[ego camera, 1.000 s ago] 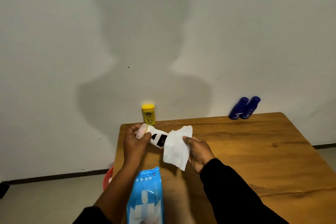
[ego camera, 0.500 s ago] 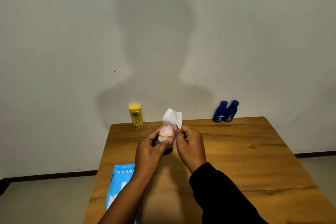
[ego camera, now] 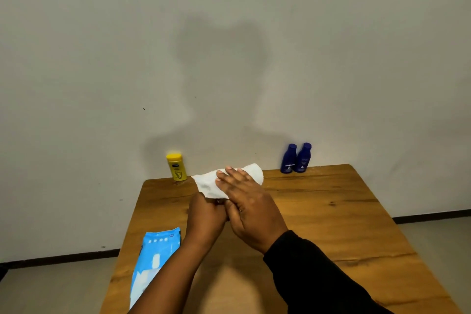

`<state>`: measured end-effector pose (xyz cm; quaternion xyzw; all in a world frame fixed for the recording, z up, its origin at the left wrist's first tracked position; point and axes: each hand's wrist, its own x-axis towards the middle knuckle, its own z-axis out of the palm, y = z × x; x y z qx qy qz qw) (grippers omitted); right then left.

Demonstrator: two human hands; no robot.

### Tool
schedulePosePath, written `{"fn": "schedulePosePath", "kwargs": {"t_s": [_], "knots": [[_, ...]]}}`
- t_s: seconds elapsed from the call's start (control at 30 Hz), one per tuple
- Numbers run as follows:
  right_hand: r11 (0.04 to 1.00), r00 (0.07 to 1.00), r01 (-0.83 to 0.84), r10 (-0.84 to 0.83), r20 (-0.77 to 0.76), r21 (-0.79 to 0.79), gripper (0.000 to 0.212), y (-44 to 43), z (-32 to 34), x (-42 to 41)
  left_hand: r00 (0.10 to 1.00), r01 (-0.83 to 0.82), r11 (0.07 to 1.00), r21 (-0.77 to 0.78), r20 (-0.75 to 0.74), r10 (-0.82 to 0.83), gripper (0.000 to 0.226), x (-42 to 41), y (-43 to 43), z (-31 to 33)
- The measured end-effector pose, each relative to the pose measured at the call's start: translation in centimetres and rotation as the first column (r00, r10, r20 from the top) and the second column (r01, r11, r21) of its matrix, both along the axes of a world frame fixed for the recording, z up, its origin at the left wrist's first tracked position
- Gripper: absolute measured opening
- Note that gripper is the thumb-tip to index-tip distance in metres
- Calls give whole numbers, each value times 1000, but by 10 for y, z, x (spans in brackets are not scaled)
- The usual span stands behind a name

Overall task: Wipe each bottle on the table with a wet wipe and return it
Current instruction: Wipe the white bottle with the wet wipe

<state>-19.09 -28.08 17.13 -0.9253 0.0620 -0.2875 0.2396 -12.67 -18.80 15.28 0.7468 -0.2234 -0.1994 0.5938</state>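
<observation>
Right hand (ego camera: 251,202) now flattens wipe (ego camera: 206,183), near 2 blue bottles (ego camera: 288,160).

single bottle (ego camera: 176,167) at table's (ego camera: 331,224) far left, bottle pair (ego camera: 295,158) far right, wipes pack (ego camera: 155,257) near left

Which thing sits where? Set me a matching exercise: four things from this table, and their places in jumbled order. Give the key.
Things
1. yellow bottle
2. blue bottles
3. wipe pack
4. wipe

Places
A. under the fingers of the right hand
B. far edge of the table, right side
C. near left edge, lying flat
D. far edge, left side

Pairs: 1-D, 2-B, 3-C, 4-A
</observation>
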Motion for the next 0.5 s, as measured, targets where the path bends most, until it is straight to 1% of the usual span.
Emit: {"fn": "schedulePosePath", "kwargs": {"t_s": [0.03,0.07,0.13,0.17,0.23,0.33,0.37,0.4,0.43,0.47,0.5], "knots": [[999,1000,19,-19,1,41,45,-7,1,-3,988,-27,1000,-11,153,28,30,8,-10,3],[993,998,55,-56,7,105,44,-13,3,-6,974,-21,1000,16,228,17,25,11,-10,11],[969,991,121,-130,28,214,41,-22,6,-10,964,50,999,-10,262,-46,28,13,-5,20],[964,988,135,-147,40,227,40,-23,6,-12,967,56,998,-30,251,-47,30,10,-9,20],[977,991,115,-126,51,178,42,-19,6,-16,963,78,997,3,258,-76,26,4,-10,20],[999,999,26,-27,46,21,44,-11,4,-18,977,30,999,32,211,-36,30,8,-8,21],[1000,999,11,-11,38,-6,45,-13,4,-18,979,31,999,32,202,-37,31,9,-8,21],[1000,999,18,-18,31,10,45,-16,4,-17,976,51,998,32,212,-56,28,8,-8,22],[996,998,44,-47,33,80,43,-21,5,-16,975,87,996,-1,204,-85,24,6,-9,22],[977,995,79,-89,43,200,39,-26,7,-16,983,125,990,-71,145,-114,20,5,-10,23],[933,990,99,-126,55,347,33,-31,8,-16,989,137,980,-147,70,-127,18,4,-11,25]]}}
